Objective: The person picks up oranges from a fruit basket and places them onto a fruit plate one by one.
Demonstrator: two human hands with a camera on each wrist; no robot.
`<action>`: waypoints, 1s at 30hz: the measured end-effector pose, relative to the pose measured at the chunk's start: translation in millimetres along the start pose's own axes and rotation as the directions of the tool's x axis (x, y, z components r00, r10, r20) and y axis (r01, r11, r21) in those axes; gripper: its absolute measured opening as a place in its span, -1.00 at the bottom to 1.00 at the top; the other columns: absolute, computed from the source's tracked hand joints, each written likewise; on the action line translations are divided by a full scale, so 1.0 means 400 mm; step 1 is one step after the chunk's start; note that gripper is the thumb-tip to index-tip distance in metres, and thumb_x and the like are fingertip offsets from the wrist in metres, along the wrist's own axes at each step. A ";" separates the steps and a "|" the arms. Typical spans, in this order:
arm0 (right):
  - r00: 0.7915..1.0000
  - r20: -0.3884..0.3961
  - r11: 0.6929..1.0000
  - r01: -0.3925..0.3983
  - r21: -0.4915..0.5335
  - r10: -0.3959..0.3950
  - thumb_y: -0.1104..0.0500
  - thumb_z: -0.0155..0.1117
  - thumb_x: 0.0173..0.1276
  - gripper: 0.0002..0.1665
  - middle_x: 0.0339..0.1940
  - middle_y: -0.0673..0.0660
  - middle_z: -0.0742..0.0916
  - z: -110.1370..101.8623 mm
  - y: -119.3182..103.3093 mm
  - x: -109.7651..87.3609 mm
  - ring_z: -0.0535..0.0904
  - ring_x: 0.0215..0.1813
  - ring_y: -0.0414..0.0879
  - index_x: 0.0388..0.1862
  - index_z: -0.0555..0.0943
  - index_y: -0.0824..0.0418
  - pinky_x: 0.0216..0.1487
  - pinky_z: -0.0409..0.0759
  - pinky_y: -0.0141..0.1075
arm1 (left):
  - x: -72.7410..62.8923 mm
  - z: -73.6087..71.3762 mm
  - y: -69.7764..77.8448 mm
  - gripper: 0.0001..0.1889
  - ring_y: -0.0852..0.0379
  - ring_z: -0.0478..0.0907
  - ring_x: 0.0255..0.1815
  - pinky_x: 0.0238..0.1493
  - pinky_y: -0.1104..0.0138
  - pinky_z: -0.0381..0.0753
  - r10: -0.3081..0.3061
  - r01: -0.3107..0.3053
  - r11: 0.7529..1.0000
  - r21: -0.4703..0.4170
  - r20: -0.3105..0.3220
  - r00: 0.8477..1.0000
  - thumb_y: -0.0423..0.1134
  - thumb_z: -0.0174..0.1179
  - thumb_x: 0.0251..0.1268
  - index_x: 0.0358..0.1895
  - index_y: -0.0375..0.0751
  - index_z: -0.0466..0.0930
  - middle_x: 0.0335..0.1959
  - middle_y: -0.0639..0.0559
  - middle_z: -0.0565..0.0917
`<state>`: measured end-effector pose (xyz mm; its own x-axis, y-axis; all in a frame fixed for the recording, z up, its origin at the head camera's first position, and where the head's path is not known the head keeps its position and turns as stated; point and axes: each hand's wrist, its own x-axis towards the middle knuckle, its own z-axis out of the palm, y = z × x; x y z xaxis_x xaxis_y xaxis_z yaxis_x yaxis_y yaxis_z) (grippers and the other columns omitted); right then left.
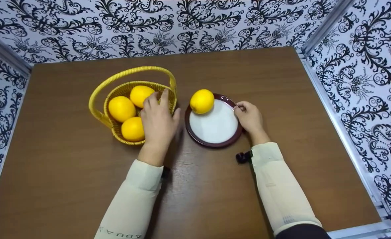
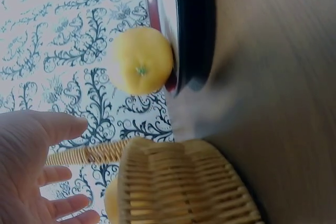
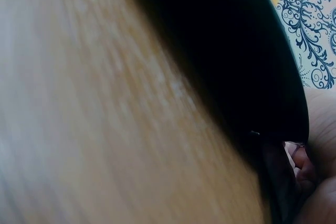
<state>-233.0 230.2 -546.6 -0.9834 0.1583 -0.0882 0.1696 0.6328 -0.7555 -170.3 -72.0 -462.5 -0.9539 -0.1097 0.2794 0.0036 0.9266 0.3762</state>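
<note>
A yellow-orange citrus fruit (image 1: 202,101) rests on the left part of a white plate (image 1: 213,127) with a dark red rim. My right hand (image 1: 249,118) pinches the plate's right rim between thumb and fingers. Over the right side of a yellow wicker basket (image 1: 128,143), my left hand (image 1: 158,121) reaches in with fingers spread. Around it in the basket lie several like fruits, among them one at the left (image 1: 121,109), one at the back (image 1: 141,96) and one in front (image 1: 133,129). In the left wrist view the left palm and fingers (image 2: 68,124) show nothing held.
The basket's tall arched handle (image 1: 132,70) rises along its back left side. Basket and plate stand close together on a brown wooden table (image 1: 208,186). Patterned panels (image 1: 159,30) in metal frames border the table at the back and both sides.
</note>
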 end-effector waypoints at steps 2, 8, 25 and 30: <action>1.000 0.002 1.000 -0.004 -0.003 0.004 -0.02 0.23 0.44 -0.68 -0.16 0.10 0.76 0.000 0.000 -0.001 0.62 -0.12 -0.02 -0.01 0.76 0.10 -0.01 0.50 -0.20 | 0.002 0.001 -0.012 -0.31 -0.32 0.43 0.36 0.19 -0.18 0.57 -0.013 0.013 1.000 0.003 0.001 1.000 0.05 0.34 0.37 0.49 -0.10 0.40 0.36 -0.30 0.47; 1.000 0.008 1.000 -0.010 0.002 0.010 -0.01 0.24 0.45 -0.67 -0.13 0.12 0.77 -0.003 -0.001 -0.002 0.63 -0.09 0.00 0.01 0.75 0.12 0.00 0.52 -0.19 | 0.007 0.008 -0.044 -0.31 -0.33 0.43 0.35 0.18 -0.19 0.58 -0.056 0.056 0.998 -0.017 0.016 0.998 0.04 0.34 0.37 0.49 -0.13 0.42 0.34 -0.34 0.47; 1.000 0.006 1.000 -0.013 0.010 0.013 -0.02 0.23 0.46 -0.68 -0.19 0.07 0.73 -0.001 -0.003 -0.003 0.58 -0.15 -0.04 0.00 0.75 0.11 -0.05 0.48 -0.22 | 0.028 0.005 -0.085 -0.33 -0.35 0.43 0.27 0.06 -0.18 0.66 -0.088 0.094 0.995 -0.042 0.142 0.986 0.07 0.28 0.38 0.45 -0.18 0.45 0.29 -0.37 0.45; 1.000 0.002 1.000 -0.012 0.014 0.012 -0.01 0.23 0.45 -0.69 -0.19 0.09 0.73 0.000 -0.003 -0.004 0.59 -0.15 -0.02 0.00 0.75 0.11 -0.05 0.48 -0.22 | 0.031 0.005 -0.079 -0.37 -0.34 0.46 0.21 0.00 -0.16 0.69 -0.076 0.078 0.997 -0.008 0.160 0.984 0.08 0.26 0.41 0.42 -0.19 0.47 0.24 -0.37 0.48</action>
<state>-231.7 229.1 -545.4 -0.9815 0.1641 -0.0983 0.1802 0.6201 -0.7635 -182.7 -102.0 -472.8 -0.9871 -0.1205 0.1055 -0.0682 0.9124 0.4036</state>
